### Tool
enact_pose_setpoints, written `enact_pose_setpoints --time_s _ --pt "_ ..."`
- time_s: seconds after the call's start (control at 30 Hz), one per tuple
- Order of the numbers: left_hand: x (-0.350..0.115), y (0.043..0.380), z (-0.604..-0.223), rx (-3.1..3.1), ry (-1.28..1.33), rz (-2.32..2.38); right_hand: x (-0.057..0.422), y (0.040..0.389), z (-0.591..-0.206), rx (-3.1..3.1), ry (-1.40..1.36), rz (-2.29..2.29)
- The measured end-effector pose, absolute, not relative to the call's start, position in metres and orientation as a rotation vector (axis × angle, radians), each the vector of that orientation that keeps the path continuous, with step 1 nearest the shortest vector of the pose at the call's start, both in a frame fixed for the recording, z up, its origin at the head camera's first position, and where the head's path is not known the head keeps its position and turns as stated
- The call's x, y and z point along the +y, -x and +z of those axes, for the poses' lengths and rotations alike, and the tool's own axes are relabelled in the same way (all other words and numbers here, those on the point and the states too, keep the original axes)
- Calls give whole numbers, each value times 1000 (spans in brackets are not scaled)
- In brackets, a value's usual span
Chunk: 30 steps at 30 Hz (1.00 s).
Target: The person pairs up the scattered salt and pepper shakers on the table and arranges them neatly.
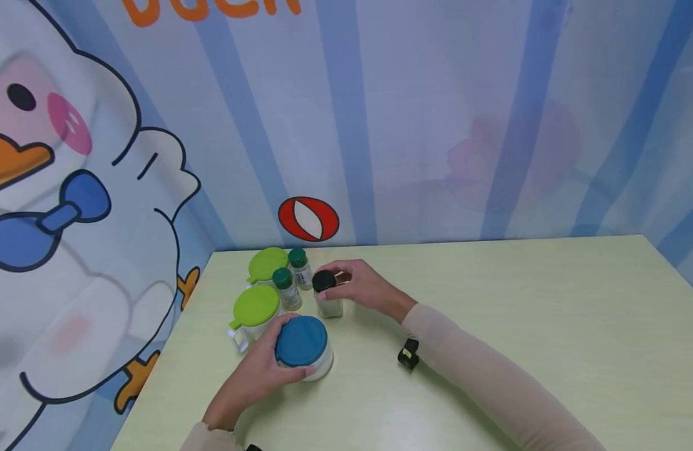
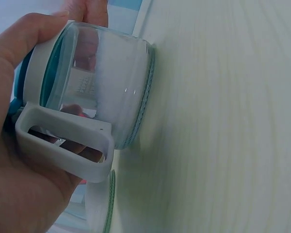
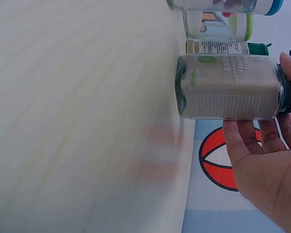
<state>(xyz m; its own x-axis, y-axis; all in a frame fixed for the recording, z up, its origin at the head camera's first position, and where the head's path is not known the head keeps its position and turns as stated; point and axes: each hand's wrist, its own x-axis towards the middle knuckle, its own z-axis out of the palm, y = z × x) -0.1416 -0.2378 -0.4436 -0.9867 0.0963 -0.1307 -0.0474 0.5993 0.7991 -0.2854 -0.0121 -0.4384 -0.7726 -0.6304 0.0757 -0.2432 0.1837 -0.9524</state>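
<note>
My left hand (image 1: pixel 255 366) grips a clear jar with a blue lid (image 1: pixel 302 341), fingers and thumb spread around its top. In the left wrist view the same seasoning jar (image 2: pixel 123 82) holds white contents and has a white side handle (image 2: pixel 63 141); its base is right at the tabletop. Around the black cap of a square glass pepper bottle (image 1: pixel 330 307), my right hand (image 1: pixel 365 288) has its thumb and fingers. Grey-brown powder fills that pepper bottle (image 3: pixel 228 90) in the right wrist view, where it stands upright at the table surface.
Two jars with lime-green lids, the nearer one (image 1: pixel 257 307) and the farther one (image 1: pixel 267 264), stand at the left. Beside them are two green-capped spice bottles, one nearer (image 1: pixel 287 289) and one behind (image 1: pixel 301 269). A printed backdrop (image 1: pixel 414 125) rises behind the table (image 1: pixel 521 313).
</note>
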Motion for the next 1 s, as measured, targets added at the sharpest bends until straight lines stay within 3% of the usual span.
enact_pose_setpoints --time_s 1.0 --pt "-221 147 -445 2654 -19 1350 -7 287 -442 2164 855 -1608"
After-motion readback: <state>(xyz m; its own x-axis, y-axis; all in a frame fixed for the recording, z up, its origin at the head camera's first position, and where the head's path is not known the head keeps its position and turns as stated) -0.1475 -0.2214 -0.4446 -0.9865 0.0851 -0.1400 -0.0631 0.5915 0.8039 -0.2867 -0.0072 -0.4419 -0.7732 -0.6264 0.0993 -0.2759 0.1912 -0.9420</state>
